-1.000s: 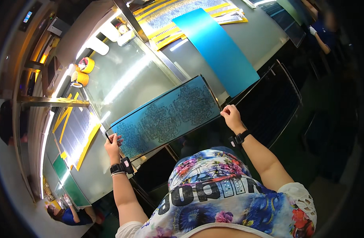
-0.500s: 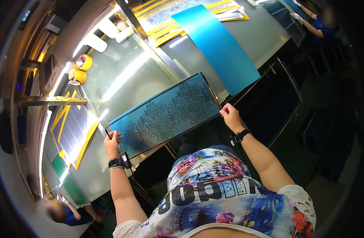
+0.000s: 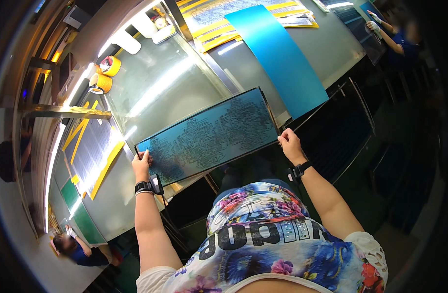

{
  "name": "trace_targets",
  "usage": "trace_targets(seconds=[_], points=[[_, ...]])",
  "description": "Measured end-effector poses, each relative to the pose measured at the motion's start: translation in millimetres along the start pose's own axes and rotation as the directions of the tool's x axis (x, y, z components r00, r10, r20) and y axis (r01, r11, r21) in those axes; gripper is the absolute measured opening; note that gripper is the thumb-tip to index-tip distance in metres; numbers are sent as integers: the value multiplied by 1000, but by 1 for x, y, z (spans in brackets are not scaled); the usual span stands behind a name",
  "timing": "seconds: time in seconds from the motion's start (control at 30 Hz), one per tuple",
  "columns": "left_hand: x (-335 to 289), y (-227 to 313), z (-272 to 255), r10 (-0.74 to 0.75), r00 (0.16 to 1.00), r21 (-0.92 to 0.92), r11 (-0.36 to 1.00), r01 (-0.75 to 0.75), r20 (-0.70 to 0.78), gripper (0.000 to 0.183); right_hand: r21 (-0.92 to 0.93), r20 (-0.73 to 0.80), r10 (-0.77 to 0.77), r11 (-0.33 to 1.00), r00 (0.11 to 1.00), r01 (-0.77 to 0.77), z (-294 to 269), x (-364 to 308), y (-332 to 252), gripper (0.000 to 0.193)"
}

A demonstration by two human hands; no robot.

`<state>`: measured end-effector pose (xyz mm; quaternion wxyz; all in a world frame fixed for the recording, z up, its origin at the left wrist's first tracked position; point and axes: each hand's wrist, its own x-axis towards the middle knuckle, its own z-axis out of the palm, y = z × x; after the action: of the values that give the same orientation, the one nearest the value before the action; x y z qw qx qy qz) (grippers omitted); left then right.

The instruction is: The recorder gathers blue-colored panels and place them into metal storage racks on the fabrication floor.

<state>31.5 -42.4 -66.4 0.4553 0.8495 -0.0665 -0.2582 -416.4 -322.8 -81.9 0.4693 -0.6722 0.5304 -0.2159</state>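
A long blue panel with a dense dark line pattern and dark edges spans the space before me, tilted up toward its right end. My left hand is closed on its left short edge, fingers curled round the near corner. At the opposite short edge, my right hand pinches the lower right corner between thumb and fingers. The panel is raised over the near edge of a glossy grey-green worktop. Each wrist wears a black band with a small device.
Beyond the panel, a plain bright-blue sheet lies across yellow-edged patterned sheets. Yellow tape rolls and white rolls stand at the far left. A yellow-taped film lies left. Co-workers are at lower left and upper right.
The whole view has shifted a little, with the worktop and sheets now further right. The panel stays in both hands and looks darker. The person at lower left has changed posture.
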Motion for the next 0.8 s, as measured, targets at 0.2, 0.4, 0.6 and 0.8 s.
trace_targets(seconds=[0.2, 0.4, 0.6, 0.8], points=[[-1, -3, -1, -5, 1000, -51, 999, 5, 1, 16, -98, 16, -87, 991, 996, 88, -2, -1, -4, 15], [3, -8, -5, 4, 999, -57, 998, -2, 32, 16, -73, 36, -51, 996, 998, 54, -2, -1, -2, 14], [2, -6, -5, -1, 999, -47, 999, 3, 47, 16, -34, 25, -30, 999, 999, 31, 0, -2, -4, 13], [4, -11, -7, -20, 997, -44, 999, 23, 68, 17, -16, 59, 2, 1000, 998, -1, -3, -1, 4, 12]])
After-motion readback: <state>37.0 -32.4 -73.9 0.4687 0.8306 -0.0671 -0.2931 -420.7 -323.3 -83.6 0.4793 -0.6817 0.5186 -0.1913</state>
